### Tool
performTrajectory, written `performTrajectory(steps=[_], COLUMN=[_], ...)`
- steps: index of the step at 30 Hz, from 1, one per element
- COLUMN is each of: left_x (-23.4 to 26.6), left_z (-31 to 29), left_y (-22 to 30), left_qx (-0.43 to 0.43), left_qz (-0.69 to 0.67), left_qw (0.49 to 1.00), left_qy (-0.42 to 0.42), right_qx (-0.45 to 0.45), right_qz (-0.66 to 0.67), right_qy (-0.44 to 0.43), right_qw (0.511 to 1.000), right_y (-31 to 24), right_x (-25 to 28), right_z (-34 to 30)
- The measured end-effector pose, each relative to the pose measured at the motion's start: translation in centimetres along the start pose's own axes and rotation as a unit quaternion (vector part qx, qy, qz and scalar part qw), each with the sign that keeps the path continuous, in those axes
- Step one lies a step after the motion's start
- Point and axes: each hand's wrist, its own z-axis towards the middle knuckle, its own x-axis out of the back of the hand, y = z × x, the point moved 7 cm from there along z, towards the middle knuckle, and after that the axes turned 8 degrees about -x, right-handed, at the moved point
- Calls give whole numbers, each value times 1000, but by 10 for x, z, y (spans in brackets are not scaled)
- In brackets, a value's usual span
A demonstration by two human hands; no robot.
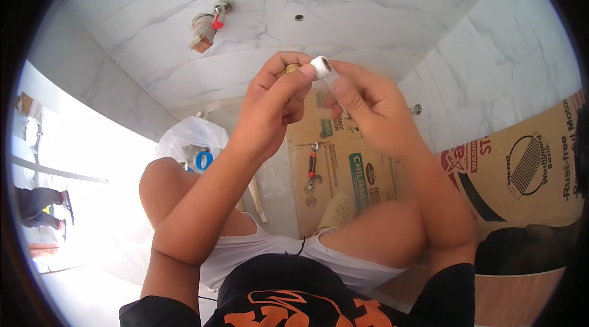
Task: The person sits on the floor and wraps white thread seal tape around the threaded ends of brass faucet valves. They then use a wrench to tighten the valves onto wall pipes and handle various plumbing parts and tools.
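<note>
My left hand (pixel 273 106) is raised in front of me and grips a small brass fitting (pixel 292 69), whose end is wrapped in white tape (pixel 320 67). My right hand (pixel 362 106) is beside it, fingers pinching a thin strip of the white tape that runs down from the fitting. Both hands touch at the fitting. I am squatting, with my knees below the hands.
A marble-tiled wall is ahead, with a valve with a red handle (pixel 208 25) at upper left and a small hole (pixel 299 18). Flattened cardboard (pixel 343 161) lies on the floor with a red-handled wrench (pixel 312 167). A clear plastic bag (pixel 190 137) sits left. A large cardboard box (pixel 527 167) stands right.
</note>
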Motion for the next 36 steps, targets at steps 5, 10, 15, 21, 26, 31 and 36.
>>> performTrajectory(steps=[5,10,15,21,26,31,36], left_x=[2,2,11,13,5,-1,-4], left_z=[-1,-1,5,9,8,6,4], left_y=[-2,-2,8,14,1,5,4], left_qx=[14,25,-35,-121,-119,-149,-165], left_qz=[-40,-34,159,392,385,391,454], left_qw=[999,999,986,911,914,905,872], left_qy=[-10,-17,34,37,-42,-79,-80], right_qx=[48,127,43,33,61,18,63], right_qz=[-139,-226,-284,-272,-181,-116,-105], right_qy=[53,89,19,5,14,4,-29], right_qw=[988,962,958,962,982,993,992], right_y=[-9,-22,-11,-24,-38,-40,-41], right_x=[2,0,-2,-3,4,19,12], right_z=[-6,-9,-14,-32,-35,-38,-36])
